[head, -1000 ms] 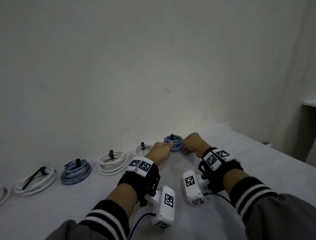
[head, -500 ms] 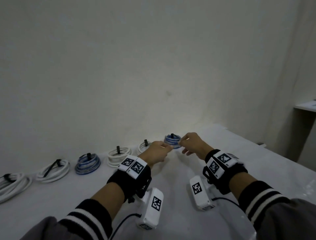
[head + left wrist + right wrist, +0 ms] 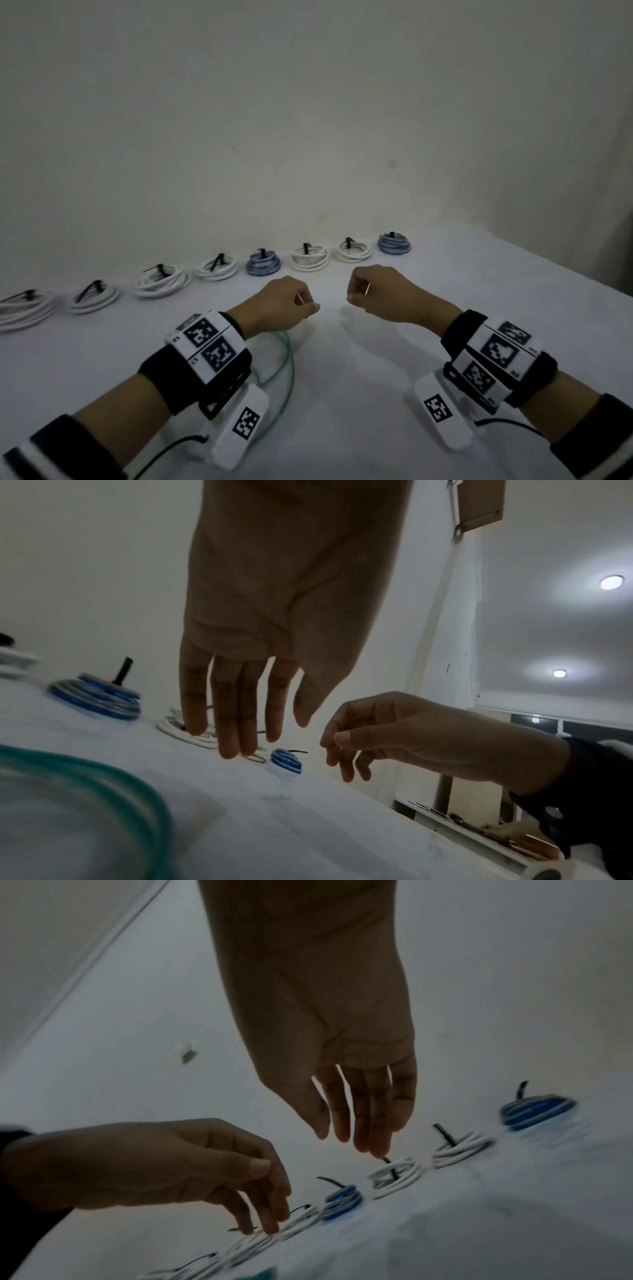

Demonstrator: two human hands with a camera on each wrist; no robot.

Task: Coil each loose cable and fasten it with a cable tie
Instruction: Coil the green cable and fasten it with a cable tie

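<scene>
Several coiled cables, each bound with a black tie, stand in a row along the wall. A blue coil (image 3: 394, 245) ends the row on the right, with white coils (image 3: 354, 253) and another blue coil (image 3: 263, 267) to its left. A loose green cable (image 3: 289, 363) (image 3: 103, 777) lies on the table under my left wrist. My left hand (image 3: 308, 306) (image 3: 240, 737) and right hand (image 3: 354, 298) (image 3: 356, 1131) hover side by side in front of the row. Both hang with relaxed fingers and hold nothing.
The white cloth-covered table (image 3: 445, 274) meets a plain wall just behind the coils. Its right edge (image 3: 589, 274) runs diagonally. More white coils (image 3: 92, 298) continue to the far left. A shelf with small items (image 3: 479, 829) sits beyond the table's right side.
Both hands have let go of the blue coil at the right end of the row and drawn back toward me. The head view now takes in more of the row.
</scene>
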